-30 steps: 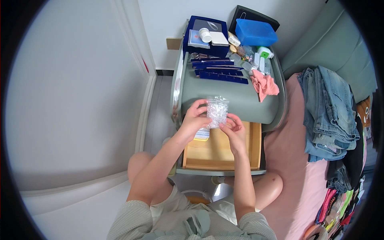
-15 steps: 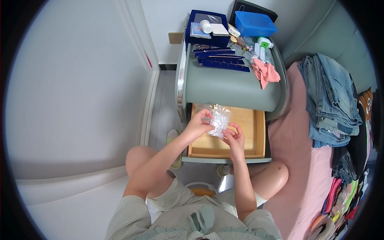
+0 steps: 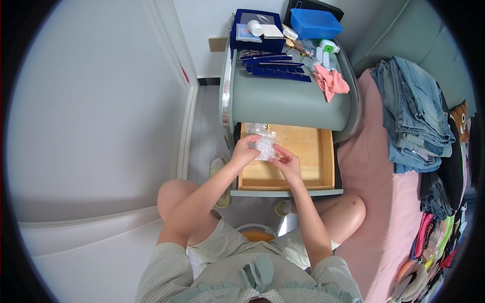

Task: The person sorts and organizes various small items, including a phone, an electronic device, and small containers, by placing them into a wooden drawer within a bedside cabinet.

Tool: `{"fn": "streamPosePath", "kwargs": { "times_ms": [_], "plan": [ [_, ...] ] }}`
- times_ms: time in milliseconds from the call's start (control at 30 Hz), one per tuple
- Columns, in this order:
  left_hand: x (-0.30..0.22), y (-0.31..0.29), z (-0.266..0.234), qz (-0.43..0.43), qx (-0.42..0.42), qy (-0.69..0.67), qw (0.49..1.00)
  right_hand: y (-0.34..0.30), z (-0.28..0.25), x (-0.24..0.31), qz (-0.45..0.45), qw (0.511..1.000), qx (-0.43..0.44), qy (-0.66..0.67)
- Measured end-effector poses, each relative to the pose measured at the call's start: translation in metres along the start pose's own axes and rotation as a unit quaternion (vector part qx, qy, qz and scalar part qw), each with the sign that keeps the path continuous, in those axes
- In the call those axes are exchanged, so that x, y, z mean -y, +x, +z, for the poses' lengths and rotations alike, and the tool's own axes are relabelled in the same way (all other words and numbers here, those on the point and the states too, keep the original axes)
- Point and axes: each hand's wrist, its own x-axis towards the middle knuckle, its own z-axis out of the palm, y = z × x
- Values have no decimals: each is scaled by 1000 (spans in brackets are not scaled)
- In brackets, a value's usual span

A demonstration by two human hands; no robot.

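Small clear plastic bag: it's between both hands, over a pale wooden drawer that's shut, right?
No, the pale wooden drawer is open, as the head view shows; the small clear plastic bag is between the left hand and right hand, over it.

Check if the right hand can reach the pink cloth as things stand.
Probably yes: the left hand grips the clear bag, so the right hand at its edge could come away, and the way over the drawer to the pink cloth, lying uncovered on the cabinet top, looks clear.
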Motion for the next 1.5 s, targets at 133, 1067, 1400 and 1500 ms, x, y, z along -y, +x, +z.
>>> {"fn": "streamPosePath", "kwargs": {
  "times_ms": [133, 1067, 1400, 1500],
  "plan": [
    [3, 6, 0, -19, -8, -39, 999, 26, -1, -10, -15, 1000, 12, 10],
    [12, 6, 11, 131, -28, 649, 749, 105, 36, -36, -101, 962, -151, -204],
    [3, -2, 12, 122, -20, 653, 747, 95, 31, -38, -107, 987, -107, -61],
    [-9, -9, 15, 125, 7, 645, 754, 81, 21, -36, -89, 992, -81, -49]
  ]
}}
